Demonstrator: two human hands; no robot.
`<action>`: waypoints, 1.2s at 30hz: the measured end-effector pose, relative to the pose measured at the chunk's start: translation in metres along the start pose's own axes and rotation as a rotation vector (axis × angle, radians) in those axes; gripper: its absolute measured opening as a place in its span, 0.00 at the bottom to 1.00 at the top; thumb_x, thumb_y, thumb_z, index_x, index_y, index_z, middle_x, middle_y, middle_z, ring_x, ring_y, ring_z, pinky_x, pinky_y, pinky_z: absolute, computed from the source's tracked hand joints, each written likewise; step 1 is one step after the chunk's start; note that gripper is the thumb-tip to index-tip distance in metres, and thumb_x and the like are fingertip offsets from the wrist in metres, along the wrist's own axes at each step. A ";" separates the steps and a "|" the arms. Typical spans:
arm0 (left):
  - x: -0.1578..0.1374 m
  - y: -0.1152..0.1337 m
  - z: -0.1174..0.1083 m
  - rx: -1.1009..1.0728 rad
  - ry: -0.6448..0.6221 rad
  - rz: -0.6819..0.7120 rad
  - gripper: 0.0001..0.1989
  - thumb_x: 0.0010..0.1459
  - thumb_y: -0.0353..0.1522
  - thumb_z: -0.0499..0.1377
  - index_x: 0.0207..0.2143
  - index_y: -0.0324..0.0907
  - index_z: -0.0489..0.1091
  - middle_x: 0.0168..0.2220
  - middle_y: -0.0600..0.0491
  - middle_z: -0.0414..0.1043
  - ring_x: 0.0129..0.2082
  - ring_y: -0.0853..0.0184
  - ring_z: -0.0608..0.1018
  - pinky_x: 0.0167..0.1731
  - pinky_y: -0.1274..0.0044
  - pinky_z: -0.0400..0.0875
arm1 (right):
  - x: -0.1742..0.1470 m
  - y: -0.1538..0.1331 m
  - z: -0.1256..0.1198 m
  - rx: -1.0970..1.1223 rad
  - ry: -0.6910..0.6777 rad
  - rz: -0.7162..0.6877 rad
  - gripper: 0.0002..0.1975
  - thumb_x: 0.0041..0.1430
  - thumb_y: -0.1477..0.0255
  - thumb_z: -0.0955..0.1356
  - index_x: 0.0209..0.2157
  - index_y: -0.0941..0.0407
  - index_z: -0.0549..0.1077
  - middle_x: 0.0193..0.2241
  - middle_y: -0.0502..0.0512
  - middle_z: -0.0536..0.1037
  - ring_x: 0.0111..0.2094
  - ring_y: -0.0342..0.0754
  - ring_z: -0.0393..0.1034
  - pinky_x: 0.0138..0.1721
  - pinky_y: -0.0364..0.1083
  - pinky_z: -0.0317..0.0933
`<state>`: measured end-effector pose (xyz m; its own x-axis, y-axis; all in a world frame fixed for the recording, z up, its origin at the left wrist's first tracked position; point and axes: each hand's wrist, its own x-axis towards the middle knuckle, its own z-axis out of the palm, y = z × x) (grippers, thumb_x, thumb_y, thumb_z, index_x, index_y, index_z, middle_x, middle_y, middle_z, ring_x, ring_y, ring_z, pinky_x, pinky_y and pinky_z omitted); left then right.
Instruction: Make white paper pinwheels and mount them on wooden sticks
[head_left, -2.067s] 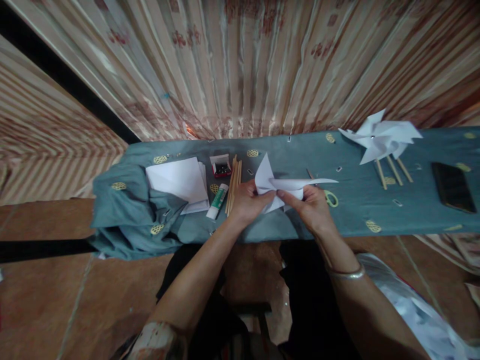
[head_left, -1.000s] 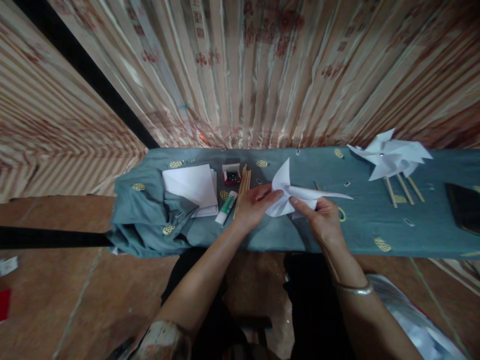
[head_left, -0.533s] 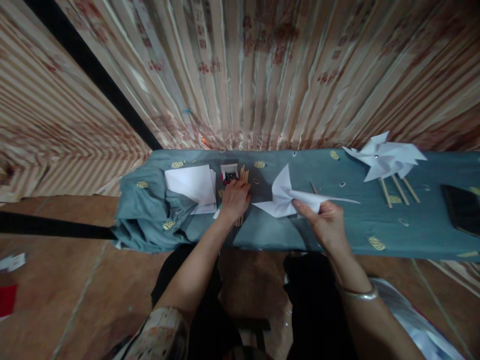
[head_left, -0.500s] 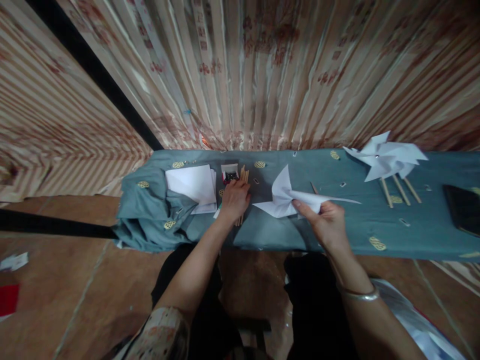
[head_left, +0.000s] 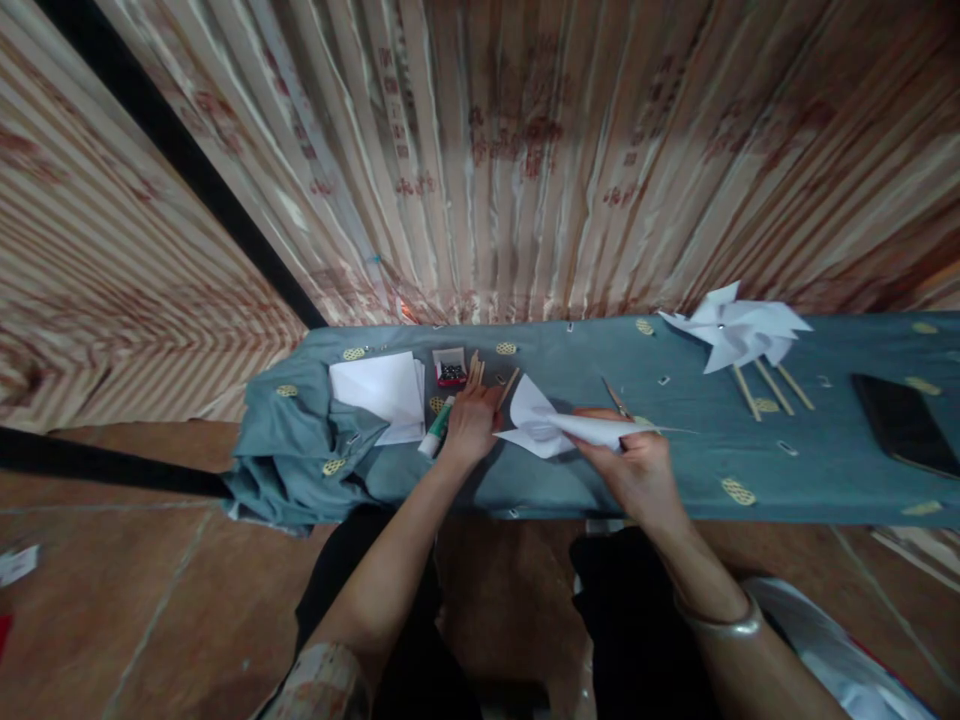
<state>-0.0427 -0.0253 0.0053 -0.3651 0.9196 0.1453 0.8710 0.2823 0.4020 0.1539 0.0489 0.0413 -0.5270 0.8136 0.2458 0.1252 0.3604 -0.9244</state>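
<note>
My left hand [head_left: 472, 428] is closed round a thin wooden stick [head_left: 511, 382], whose upper end pokes out past the fingers. Just beyond that hand lie several more wooden sticks [head_left: 476, 368], partly covered by it. My right hand [head_left: 637, 465] pinches a white paper pinwheel [head_left: 538, 428] near its middle, one blade pointing back over the fingers. Beside my left wrist is a green and white tube [head_left: 436, 428]. A small open box of dark pins [head_left: 450, 372] sits behind the tube.
White paper sheets [head_left: 379, 385] lie at the left of the cloth-covered table [head_left: 555, 490]. Pinwheels on sticks [head_left: 739, 330] and a black phone [head_left: 906, 424] are at the right. A thin pointed tool [head_left: 616, 396] lies behind my right hand. A curtain [head_left: 510, 200] hangs along the back.
My left hand has drawn one stick to the right, apart from the others, uncovering the tube. The pinwheel in my right hand has come nearer to it. The view has shifted slightly.
</note>
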 end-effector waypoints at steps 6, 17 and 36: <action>-0.004 0.014 0.001 -0.638 0.082 -0.073 0.14 0.51 0.28 0.59 0.41 0.37 0.76 0.39 0.45 0.78 0.38 0.61 0.78 0.41 0.71 0.72 | -0.013 -0.009 -0.011 -0.116 -0.065 -0.353 0.08 0.60 0.68 0.67 0.39 0.52 0.77 0.40 0.56 0.81 0.44 0.53 0.74 0.46 0.52 0.66; -0.027 0.031 -0.032 -1.277 -0.110 -0.217 0.12 0.46 0.37 0.65 0.31 0.38 0.78 0.29 0.52 0.76 0.28 0.69 0.74 0.31 0.78 0.66 | -0.026 -0.045 -0.022 -0.262 -0.017 -0.508 0.10 0.61 0.72 0.65 0.42 0.51 0.76 0.42 0.55 0.81 0.45 0.52 0.75 0.47 0.52 0.64; -0.049 0.031 -0.052 -1.196 -0.276 -0.039 0.10 0.51 0.36 0.61 0.21 0.41 0.75 0.27 0.52 0.69 0.24 0.71 0.67 0.25 0.79 0.63 | -0.039 -0.062 -0.019 -0.317 0.099 -0.465 0.10 0.62 0.68 0.66 0.42 0.48 0.79 0.41 0.55 0.80 0.43 0.54 0.73 0.47 0.55 0.63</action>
<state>-0.0147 -0.0759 0.0581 -0.1759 0.9841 -0.0233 -0.0423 0.0161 0.9990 0.1825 0.0037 0.0951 -0.5078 0.5700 0.6459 0.1528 0.7975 -0.5836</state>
